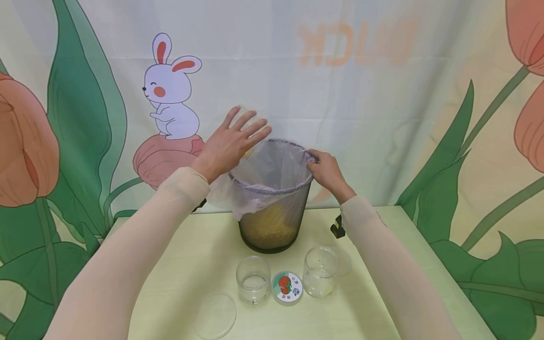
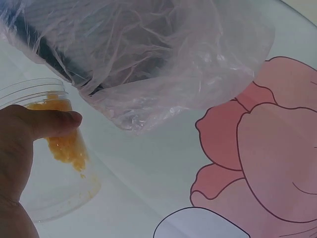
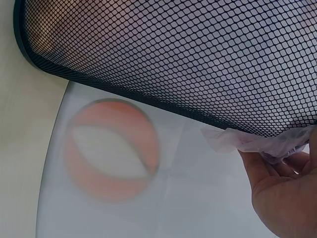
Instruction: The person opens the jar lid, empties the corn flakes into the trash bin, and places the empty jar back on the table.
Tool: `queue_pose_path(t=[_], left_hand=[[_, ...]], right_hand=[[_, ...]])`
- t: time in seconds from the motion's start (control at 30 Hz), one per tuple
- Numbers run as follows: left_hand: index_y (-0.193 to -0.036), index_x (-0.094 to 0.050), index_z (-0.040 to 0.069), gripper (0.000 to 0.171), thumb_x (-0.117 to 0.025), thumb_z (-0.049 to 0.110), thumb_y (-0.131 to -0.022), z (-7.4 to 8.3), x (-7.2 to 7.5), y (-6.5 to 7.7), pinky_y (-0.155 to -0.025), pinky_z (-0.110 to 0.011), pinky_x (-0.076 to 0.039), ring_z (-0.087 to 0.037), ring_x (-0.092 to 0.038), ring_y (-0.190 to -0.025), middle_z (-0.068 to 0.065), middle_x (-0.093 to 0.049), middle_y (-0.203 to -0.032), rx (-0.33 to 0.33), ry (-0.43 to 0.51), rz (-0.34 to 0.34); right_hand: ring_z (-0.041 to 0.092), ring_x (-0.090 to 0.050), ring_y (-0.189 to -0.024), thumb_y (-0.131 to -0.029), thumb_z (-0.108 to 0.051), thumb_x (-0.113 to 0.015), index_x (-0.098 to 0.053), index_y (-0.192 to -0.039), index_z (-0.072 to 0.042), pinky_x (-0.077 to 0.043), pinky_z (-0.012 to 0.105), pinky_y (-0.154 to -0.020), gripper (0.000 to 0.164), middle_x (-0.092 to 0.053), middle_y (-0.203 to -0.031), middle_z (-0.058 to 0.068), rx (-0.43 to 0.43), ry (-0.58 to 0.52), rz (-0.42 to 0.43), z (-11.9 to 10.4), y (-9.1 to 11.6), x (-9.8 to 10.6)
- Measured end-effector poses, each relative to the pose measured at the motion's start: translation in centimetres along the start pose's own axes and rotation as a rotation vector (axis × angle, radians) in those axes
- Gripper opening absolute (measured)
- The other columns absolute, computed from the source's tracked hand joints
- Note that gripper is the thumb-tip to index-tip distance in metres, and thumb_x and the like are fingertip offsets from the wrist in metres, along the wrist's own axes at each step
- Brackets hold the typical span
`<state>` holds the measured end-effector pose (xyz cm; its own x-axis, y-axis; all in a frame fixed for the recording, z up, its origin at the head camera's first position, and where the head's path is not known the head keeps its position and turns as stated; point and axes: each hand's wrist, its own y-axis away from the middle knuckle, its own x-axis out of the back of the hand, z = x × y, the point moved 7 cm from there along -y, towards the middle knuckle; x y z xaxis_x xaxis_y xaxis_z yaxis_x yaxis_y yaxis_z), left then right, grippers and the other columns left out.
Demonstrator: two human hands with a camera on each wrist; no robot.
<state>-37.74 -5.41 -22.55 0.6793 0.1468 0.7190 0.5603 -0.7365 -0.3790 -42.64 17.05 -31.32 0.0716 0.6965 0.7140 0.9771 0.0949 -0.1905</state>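
My left hand is raised at the left rim of a black mesh bin. It grips a clear jar, the thumb across its side just below the threaded mouth. Orange-yellow food clings inside the jar near that mouth, which lies beside the bin's rim. Most of the jar is hidden behind the hand in the head view. With fingers and thumb, my right hand holds the bin's right rim and the edge of its thin plastic liner. Yellowish contents show through the mesh low in the bin.
Two clear jars stand in front of the bin, with a round printed lid between them. A clear disc lid lies at the front left. Behind the table hangs a printed curtain.
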Motion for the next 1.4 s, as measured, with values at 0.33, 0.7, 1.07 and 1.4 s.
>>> queue_pose_path(t=[0.33,0.7,1.07,1.4], left_hand=[[-0.156,-0.026,0.024,0.083,-0.064,0.001,-0.086,0.03,-0.29,0.22,-0.124,-0.053,-0.002,-0.030,-0.019,-0.150,-0.001,-0.028,-0.161,-0.002,-0.025,0.000],[-0.155,-0.028,0.024,0.077,-0.058,-0.002,-0.089,0.17,-0.10,0.09,-0.124,-0.052,-0.001,-0.029,-0.017,-0.151,0.000,-0.030,-0.160,-0.031,-0.049,0.011],[-0.154,-0.027,0.024,0.078,-0.062,0.000,-0.089,0.50,-0.17,-0.06,-0.124,-0.052,0.002,-0.030,-0.017,-0.151,-0.001,-0.029,-0.160,-0.079,-0.113,-0.001],[-0.155,-0.021,0.025,0.085,-0.064,-0.002,-0.087,0.98,-0.21,-0.33,-0.124,-0.052,0.006,-0.029,-0.014,-0.152,0.000,-0.025,-0.162,-0.114,-0.168,-0.043]], right_hand=[[0.028,-0.052,-0.107,-0.093,-0.016,-0.046,-0.044,-0.147,-0.008,-0.043,0.039,-0.089,0.055,-0.049,-0.148,0.015,0.007,0.003,0.008,0.17,-0.13,-0.02],[0.027,-0.052,-0.097,-0.093,-0.017,-0.046,-0.044,-0.147,-0.008,-0.041,0.035,-0.081,0.055,-0.052,-0.145,0.016,0.008,0.001,0.005,-0.02,0.04,0.00],[0.027,-0.052,-0.090,-0.093,-0.016,-0.046,-0.044,-0.147,-0.008,-0.041,0.035,-0.079,0.055,-0.054,-0.143,0.015,0.009,0.002,0.010,-0.11,0.06,0.04],[0.028,-0.051,-0.107,-0.094,-0.016,-0.044,-0.042,-0.148,-0.007,-0.041,0.037,-0.087,0.055,-0.047,-0.150,0.016,0.021,-0.004,-0.004,0.03,-0.06,-0.09]])
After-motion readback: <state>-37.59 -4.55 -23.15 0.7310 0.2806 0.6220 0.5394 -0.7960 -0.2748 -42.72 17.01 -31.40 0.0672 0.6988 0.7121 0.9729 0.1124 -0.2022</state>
